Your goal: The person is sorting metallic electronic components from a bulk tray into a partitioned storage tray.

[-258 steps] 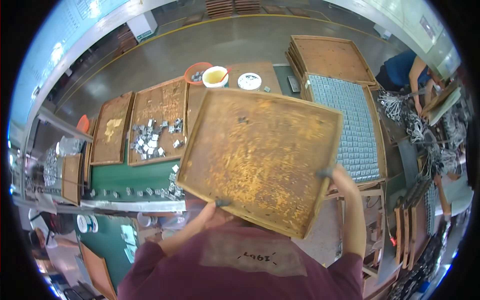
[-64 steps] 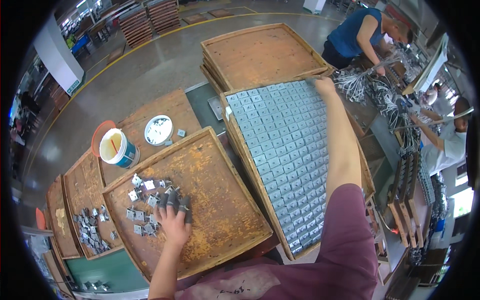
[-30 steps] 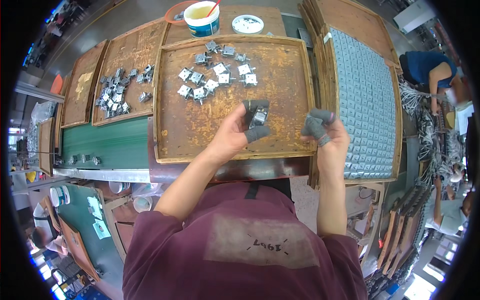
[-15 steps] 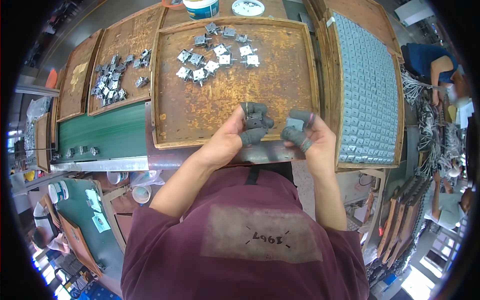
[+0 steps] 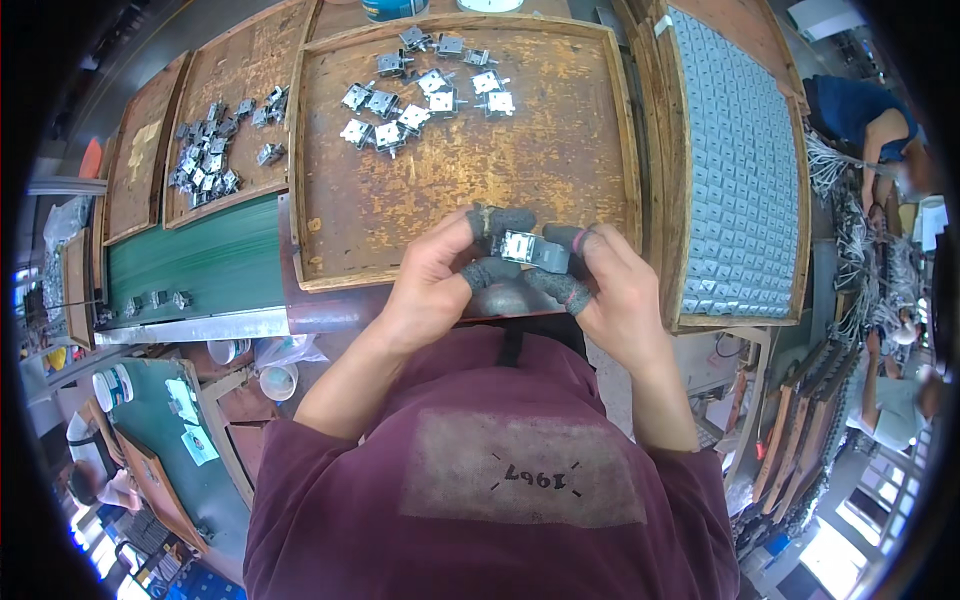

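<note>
A shallow, worn brown wooden tray [image 5: 480, 170] with raised edges is filling the upper centre of the frame, its near edge lying just beyond the hands, probably to keep its contents within easy reach. At right, a wood-framed tray [image 5: 735, 323] is bearing blue-grey square blocks [image 5: 740, 180] in tight rows, a packing that is likely stopping them from sliding. At upper left, another brown wooden tray [image 5: 250, 65] is holding a loose heap of silver metal pieces [image 5: 205, 160]; below it, a flat green surface [image 5: 200, 265] is carrying a few more.

The bare left hand [image 5: 430, 280] and bare right hand [image 5: 620, 285] are meeting at the centre, over the worn tray's near edge, their fingers wearing dark grey fabric sleeves [image 5: 500, 218], presumably for grip or protection. A cluster of boxy silver parts [image 5: 440, 102] is resting toward that tray's far side, leaving its near half bare.

Between the hands, the left thumb and fingers are pinching a small, bright silver metal housing [image 5: 516, 245]; the right are pinching a flat blue-grey piece [image 5: 550, 255] against it, seemingly to keep both aligned.
</note>
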`<state>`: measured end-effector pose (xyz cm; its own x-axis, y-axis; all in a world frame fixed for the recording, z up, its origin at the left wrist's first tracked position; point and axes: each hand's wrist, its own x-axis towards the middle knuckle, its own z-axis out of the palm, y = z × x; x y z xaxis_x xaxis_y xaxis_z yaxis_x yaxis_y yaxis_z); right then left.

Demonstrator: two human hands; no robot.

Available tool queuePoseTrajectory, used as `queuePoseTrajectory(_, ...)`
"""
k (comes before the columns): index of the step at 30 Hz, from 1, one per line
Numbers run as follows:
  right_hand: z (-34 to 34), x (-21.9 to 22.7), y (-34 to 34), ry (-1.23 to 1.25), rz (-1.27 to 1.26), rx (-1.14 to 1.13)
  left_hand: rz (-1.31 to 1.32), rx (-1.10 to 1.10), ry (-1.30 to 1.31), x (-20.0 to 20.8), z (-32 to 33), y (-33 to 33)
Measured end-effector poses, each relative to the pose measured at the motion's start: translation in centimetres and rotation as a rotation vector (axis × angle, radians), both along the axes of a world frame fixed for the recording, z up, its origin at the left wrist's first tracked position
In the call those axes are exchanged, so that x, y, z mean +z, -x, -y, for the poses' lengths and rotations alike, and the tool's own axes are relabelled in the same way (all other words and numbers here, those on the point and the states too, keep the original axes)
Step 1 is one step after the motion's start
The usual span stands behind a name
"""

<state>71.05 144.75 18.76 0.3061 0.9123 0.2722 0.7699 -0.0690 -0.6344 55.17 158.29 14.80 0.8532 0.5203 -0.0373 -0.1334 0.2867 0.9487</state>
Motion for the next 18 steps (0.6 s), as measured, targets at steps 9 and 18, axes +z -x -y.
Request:
queuePoseTrajectory(9, -0.4, -2.5, -0.2, -0.055, 0.373, -0.078, -0.019, 0.08, -0.122, -1.8, 1.9, -1.9)
queuePoseTrajectory(18, -0.7, -2.9, -0.3, -0.003, 0.245, -0.094, 0.017, 0.027, -0.225, -2.6, 0.8, -2.1)
